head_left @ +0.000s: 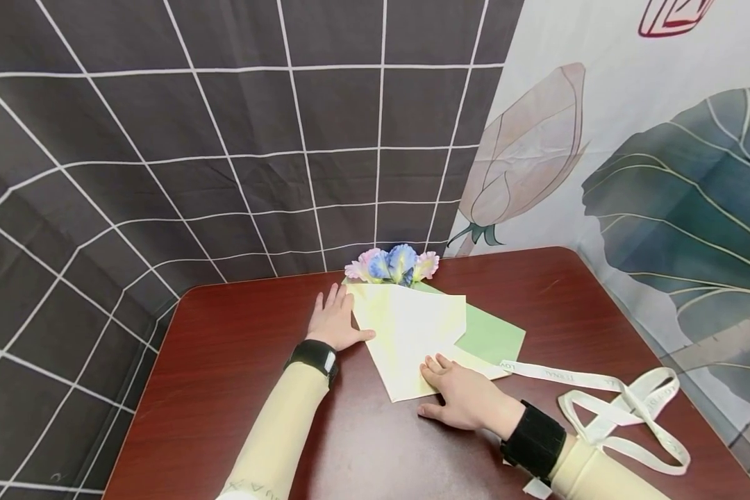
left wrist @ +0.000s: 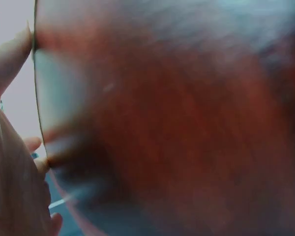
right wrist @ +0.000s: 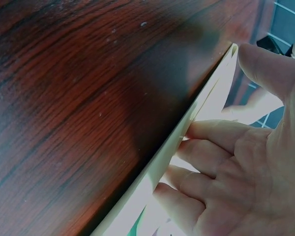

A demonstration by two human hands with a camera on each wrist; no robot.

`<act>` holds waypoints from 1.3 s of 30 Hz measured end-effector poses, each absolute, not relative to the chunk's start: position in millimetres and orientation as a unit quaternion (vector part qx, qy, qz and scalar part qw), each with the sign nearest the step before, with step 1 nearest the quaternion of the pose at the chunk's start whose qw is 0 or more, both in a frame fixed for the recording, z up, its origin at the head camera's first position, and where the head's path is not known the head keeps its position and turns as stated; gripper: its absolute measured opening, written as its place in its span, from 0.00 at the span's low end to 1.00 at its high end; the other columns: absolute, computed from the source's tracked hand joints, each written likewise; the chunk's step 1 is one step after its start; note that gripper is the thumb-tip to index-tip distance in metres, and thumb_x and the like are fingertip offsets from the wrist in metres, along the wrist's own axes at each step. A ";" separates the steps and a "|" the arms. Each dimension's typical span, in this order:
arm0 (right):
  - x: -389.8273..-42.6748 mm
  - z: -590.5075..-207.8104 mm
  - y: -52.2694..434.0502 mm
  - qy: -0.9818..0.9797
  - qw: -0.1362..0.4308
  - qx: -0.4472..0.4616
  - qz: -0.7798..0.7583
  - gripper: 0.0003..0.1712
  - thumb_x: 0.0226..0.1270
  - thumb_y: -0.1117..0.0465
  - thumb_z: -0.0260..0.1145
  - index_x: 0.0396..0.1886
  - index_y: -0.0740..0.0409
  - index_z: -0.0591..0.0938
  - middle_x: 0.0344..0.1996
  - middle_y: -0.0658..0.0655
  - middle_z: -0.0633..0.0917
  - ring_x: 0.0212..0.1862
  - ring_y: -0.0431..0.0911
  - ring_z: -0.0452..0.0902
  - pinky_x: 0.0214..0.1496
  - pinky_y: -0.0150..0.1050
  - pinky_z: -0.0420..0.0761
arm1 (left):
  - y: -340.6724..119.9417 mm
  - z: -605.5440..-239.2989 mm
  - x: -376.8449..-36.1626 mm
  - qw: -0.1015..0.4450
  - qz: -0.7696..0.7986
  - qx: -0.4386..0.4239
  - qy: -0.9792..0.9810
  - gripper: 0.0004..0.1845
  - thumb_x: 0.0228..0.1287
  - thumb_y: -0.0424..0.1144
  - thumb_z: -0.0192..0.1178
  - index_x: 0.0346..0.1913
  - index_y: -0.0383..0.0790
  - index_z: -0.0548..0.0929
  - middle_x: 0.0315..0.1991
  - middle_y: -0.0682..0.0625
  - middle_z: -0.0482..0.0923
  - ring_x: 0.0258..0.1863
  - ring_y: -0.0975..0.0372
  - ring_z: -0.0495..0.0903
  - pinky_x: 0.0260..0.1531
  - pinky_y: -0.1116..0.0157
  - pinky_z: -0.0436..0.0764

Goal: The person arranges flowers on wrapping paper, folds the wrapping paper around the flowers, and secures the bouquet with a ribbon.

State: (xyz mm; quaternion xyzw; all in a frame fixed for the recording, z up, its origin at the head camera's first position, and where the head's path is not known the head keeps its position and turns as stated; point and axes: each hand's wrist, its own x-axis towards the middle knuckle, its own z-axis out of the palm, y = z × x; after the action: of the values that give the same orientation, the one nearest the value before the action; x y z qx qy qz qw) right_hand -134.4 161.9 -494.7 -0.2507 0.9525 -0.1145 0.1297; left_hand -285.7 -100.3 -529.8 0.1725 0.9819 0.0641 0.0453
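Both flat, fingers straight: left hand (head_left: 332,321) and right hand (head_left: 469,396) press paper (head_left: 406,340) over flowers (head_left: 392,264), apparently, on worktop (head_left: 237,361).

The white ribbon (head_left: 606,389) lying on the surface (head_left: 237,347) to my right carries small grey printed letters repeated along its length, but they are too small and tilted for me to read with certainty. My left sleeve (head_left: 275,444) has a row of faint marks near the bottom edge, also illegible. Nothing else bears readable text.
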 end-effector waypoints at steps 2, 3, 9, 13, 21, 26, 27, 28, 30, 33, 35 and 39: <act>-134.6 -495.3 161.2 0.953 0.129 -0.250 -0.110 0.44 0.60 0.36 0.61 0.66 0.61 0.70 0.65 0.61 0.71 0.69 0.57 0.61 0.65 0.52 0.66 | -100.4 -531.3 -280.7 0.046 0.068 0.188 0.979 0.54 0.50 0.74 0.54 0.71 0.40 0.58 0.75 0.42 0.45 0.75 0.50 0.39 0.69 0.45 0.40; -134.6 -495.7 160.9 0.954 0.128 -0.249 -0.109 0.44 0.60 0.35 0.61 0.66 0.61 0.70 0.65 0.61 0.71 0.69 0.57 0.62 0.65 0.52 0.67 | -100.2 -532.8 -278.2 0.046 0.067 0.199 0.977 0.53 0.53 0.73 0.52 0.73 0.40 0.56 0.76 0.42 0.43 0.75 0.50 0.37 0.70 0.45 0.40; -133.7 -496.0 159.3 0.952 0.126 -0.249 -0.124 0.43 0.58 0.34 0.62 0.69 0.51 0.69 0.64 0.63 0.71 0.68 0.59 0.62 0.63 0.54 0.68 | -95.7 -535.2 -256.8 0.058 0.065 0.290 0.953 0.43 0.68 0.61 0.44 0.75 0.39 0.44 0.77 0.46 0.35 0.75 0.52 0.34 0.70 0.47 0.38; -132.5 -495.8 157.1 0.948 0.124 -0.262 -0.128 0.39 0.59 0.34 0.61 0.69 0.40 0.68 0.64 0.67 0.70 0.67 0.62 0.62 0.62 0.56 0.68 | -91.7 -534.7 -238.3 0.068 0.047 0.343 0.936 0.40 0.72 0.57 0.41 0.75 0.39 0.42 0.77 0.47 0.32 0.75 0.54 0.33 0.71 0.49 0.39; -130.4 -494.7 155.3 0.948 0.113 -0.280 -0.104 0.38 0.59 0.33 0.60 0.67 0.42 0.71 0.63 0.71 0.70 0.66 0.65 0.62 0.63 0.56 0.68 | -77.7 -532.9 -201.0 0.049 -0.010 0.440 0.896 0.39 0.73 0.58 0.37 0.76 0.40 0.38 0.77 0.48 0.28 0.75 0.55 0.32 0.71 0.51 0.41; -130.8 -494.8 155.9 0.946 0.105 -0.289 -0.101 0.38 0.59 0.34 0.61 0.67 0.44 0.71 0.63 0.71 0.70 0.66 0.66 0.62 0.62 0.56 0.68 | -71.9 -529.7 -185.3 0.043 -0.021 0.471 0.881 0.39 0.72 0.59 0.38 0.76 0.41 0.40 0.77 0.48 0.31 0.75 0.54 0.33 0.71 0.50 0.43; -130.6 -495.0 156.2 0.946 0.105 -0.289 -0.100 0.38 0.59 0.34 0.61 0.67 0.44 0.71 0.63 0.71 0.70 0.66 0.66 0.63 0.62 0.56 0.69 | -71.5 -529.5 -183.6 0.045 -0.019 0.474 0.879 0.39 0.72 0.59 0.38 0.76 0.42 0.40 0.77 0.48 0.31 0.75 0.54 0.33 0.71 0.50 0.42; -130.7 -495.1 156.4 0.947 0.104 -0.288 -0.099 0.38 0.59 0.34 0.61 0.67 0.44 0.72 0.63 0.71 0.70 0.65 0.66 0.63 0.62 0.56 0.69 | -71.3 -529.2 -182.1 0.049 -0.016 0.476 0.878 0.39 0.72 0.59 0.38 0.76 0.43 0.40 0.77 0.48 0.31 0.75 0.53 0.33 0.71 0.49 0.42; -130.9 -495.3 156.7 0.948 0.102 -0.287 -0.096 0.38 0.59 0.34 0.61 0.66 0.44 0.72 0.63 0.71 0.70 0.65 0.66 0.63 0.61 0.56 0.69 | -71.3 -528.3 -180.0 0.060 -0.007 0.478 0.876 0.39 0.72 0.60 0.38 0.76 0.44 0.40 0.77 0.47 0.31 0.75 0.52 0.33 0.70 0.47 0.42; -130.7 -495.0 156.3 0.948 0.103 -0.286 -0.095 0.38 0.58 0.34 0.61 0.66 0.44 0.73 0.62 0.71 0.71 0.65 0.66 0.64 0.61 0.56 0.70 | -72.3 -527.5 -179.3 0.081 0.012 0.480 0.874 0.39 0.72 0.59 0.39 0.76 0.45 0.39 0.77 0.47 0.30 0.75 0.51 0.32 0.70 0.46 0.43; -130.7 -494.6 156.0 0.948 0.104 -0.286 -0.097 0.38 0.58 0.34 0.62 0.66 0.44 0.73 0.62 0.71 0.71 0.65 0.66 0.64 0.61 0.56 0.70 | -73.5 -527.2 -180.2 0.096 0.028 0.480 0.871 0.40 0.71 0.59 0.41 0.76 0.46 0.38 0.77 0.47 0.29 0.75 0.51 0.31 0.69 0.45 0.42; -130.6 -493.5 155.2 0.947 0.108 -0.287 -0.098 0.38 0.58 0.35 0.62 0.66 0.44 0.73 0.62 0.71 0.71 0.65 0.65 0.64 0.61 0.55 0.71 | -77.1 -529.0 -185.5 0.109 0.043 0.479 0.870 0.44 0.68 0.63 0.44 0.76 0.46 0.37 0.76 0.47 0.27 0.75 0.52 0.30 0.70 0.46 0.42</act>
State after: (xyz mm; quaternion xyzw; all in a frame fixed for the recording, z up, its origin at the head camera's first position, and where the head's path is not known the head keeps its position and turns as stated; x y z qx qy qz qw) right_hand -130.6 155.2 -493.5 -0.2871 0.9467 -0.0983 0.1077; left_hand -185.5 -77.1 -529.0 0.4786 0.8702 0.0432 0.1088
